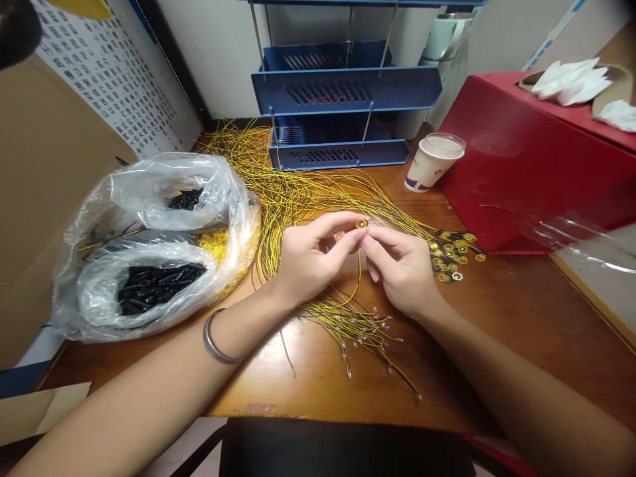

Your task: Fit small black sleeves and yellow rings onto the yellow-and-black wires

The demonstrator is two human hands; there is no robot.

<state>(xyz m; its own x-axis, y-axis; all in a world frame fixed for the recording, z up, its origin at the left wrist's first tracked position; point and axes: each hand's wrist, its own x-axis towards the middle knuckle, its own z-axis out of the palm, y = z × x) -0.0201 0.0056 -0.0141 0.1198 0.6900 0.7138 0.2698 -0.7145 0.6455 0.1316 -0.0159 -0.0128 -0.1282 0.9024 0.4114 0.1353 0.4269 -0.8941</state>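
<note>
A small yellow hexagonal cap (362, 224) is pinched between the thumb and index finger of my left hand (309, 257). My right hand (403, 270) is closed too, its thumb and fingertips gripping the cap's lower right side. A yellow wire (359, 271) hangs below the fingertips; where it joins the cap is hidden. Under my hands, loose yellow-and-black wires fan out toward me, with small clear tips (358, 341) at their ends. Right of my right hand lies a cluster of wires ending in yellow hexagonal caps (450, 250).
At left, a clear plastic bag (69, 285) holds black sleeve-like parts (154, 288) and yellow pieces (217, 244). A long wire bundle (298, 189) runs back beneath a blue shelf rack (342, 93). A paper cup (431, 165) stands beside a red box (541, 159).
</note>
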